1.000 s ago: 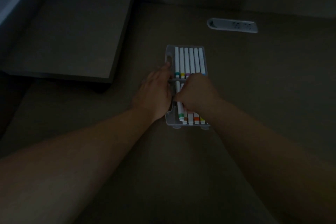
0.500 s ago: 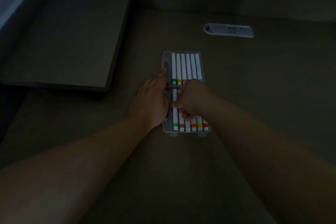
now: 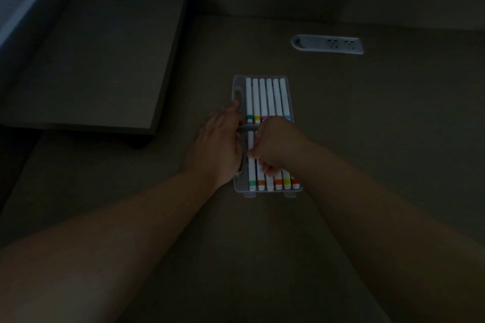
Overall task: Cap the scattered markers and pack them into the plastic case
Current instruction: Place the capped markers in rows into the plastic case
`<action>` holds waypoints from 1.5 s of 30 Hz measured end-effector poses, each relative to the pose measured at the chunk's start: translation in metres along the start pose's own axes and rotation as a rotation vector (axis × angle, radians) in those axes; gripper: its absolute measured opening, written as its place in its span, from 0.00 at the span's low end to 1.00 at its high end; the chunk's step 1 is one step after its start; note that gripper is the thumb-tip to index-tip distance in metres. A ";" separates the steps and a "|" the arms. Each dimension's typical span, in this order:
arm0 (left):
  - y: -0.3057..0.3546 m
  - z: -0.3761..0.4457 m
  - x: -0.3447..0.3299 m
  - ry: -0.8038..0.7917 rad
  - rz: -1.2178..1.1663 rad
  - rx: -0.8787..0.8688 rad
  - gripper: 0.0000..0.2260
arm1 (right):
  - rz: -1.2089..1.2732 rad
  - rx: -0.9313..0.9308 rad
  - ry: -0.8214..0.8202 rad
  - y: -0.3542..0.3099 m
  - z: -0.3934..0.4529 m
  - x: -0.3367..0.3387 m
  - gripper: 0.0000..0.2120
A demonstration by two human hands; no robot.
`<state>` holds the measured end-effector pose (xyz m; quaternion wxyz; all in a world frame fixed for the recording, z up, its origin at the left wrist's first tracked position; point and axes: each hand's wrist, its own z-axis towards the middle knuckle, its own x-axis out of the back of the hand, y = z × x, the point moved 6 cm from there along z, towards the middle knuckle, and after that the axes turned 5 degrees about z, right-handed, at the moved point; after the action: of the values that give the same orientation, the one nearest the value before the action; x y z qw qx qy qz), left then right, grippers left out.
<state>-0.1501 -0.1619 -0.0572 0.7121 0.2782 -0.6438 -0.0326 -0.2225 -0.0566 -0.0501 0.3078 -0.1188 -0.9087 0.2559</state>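
Note:
A clear plastic case (image 3: 263,77) lies open on the dark table, both halves filled with rows of white markers with coloured bands. Several markers (image 3: 266,98) fill the far half; several more (image 3: 273,183) lie in the near half. My left hand (image 3: 219,145) rests flat against the case's left edge, fingers straight. My right hand (image 3: 273,143) hovers over the near half with curled fingers pressing on a marker (image 3: 251,168) near the left of that row. Whether it pinches the marker is hidden by the knuckles.
A raised dark shelf block (image 3: 99,60) stands at the left. A grey power socket strip (image 3: 328,44) is set into the table behind the case. A wall edge runs along the back.
The near row of markers has been straightened and now lies parallel in the case. My right hand shifted slightly over that row; my left hand stays at the case's left edge.

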 end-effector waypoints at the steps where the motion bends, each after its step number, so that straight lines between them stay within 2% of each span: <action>1: -0.001 0.000 -0.001 -0.008 0.002 0.007 0.27 | -0.007 -0.007 -0.005 0.000 0.000 0.000 0.11; 6: -0.003 0.002 -0.003 -0.012 -0.024 0.016 0.24 | -0.014 -0.005 -0.002 0.000 0.000 0.002 0.14; 10: 0.001 -0.001 -0.001 -0.033 -0.027 -0.004 0.26 | -0.016 -0.033 0.020 0.003 0.000 0.004 0.19; 15: 0.001 0.001 -0.002 -0.061 -0.047 0.024 0.31 | -0.065 -0.044 0.006 0.003 0.001 0.002 0.15; 20: 0.000 0.000 -0.001 -0.065 -0.043 0.014 0.29 | -0.136 0.020 0.044 0.001 -0.003 0.003 0.12; 25: 0.000 0.000 -0.001 -0.069 -0.063 -0.001 0.26 | -0.022 0.082 0.014 -0.004 -0.016 0.009 0.08; 28: 0.000 0.001 -0.002 -0.070 -0.058 0.010 0.28 | 0.201 0.053 -0.050 0.000 -0.024 0.021 0.06; 33: 0.007 0.000 0.011 -0.038 -0.180 0.015 0.30 | 0.400 0.059 0.225 0.026 -0.019 0.080 0.03; 36: 0.007 -0.001 0.014 -0.017 -0.203 0.081 0.31 | 0.404 0.039 0.322 0.037 -0.001 0.096 0.03; 39: 0.002 -0.002 0.009 -0.024 -0.139 0.158 0.32 | 0.354 0.143 0.300 0.026 0.012 0.093 0.12; 41: 0.001 -0.002 0.006 -0.062 -0.129 0.184 0.34 | 0.400 0.208 0.236 0.013 0.015 0.089 0.11; 45: 0.001 0.001 0.005 -0.099 -0.118 0.170 0.35 | 0.560 0.129 0.202 0.004 0.017 0.088 0.06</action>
<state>-0.1503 -0.1632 -0.0521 0.6500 0.3730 -0.6612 -0.0334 -0.3019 -0.0273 -0.0202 0.3209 -0.3699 -0.7873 0.3747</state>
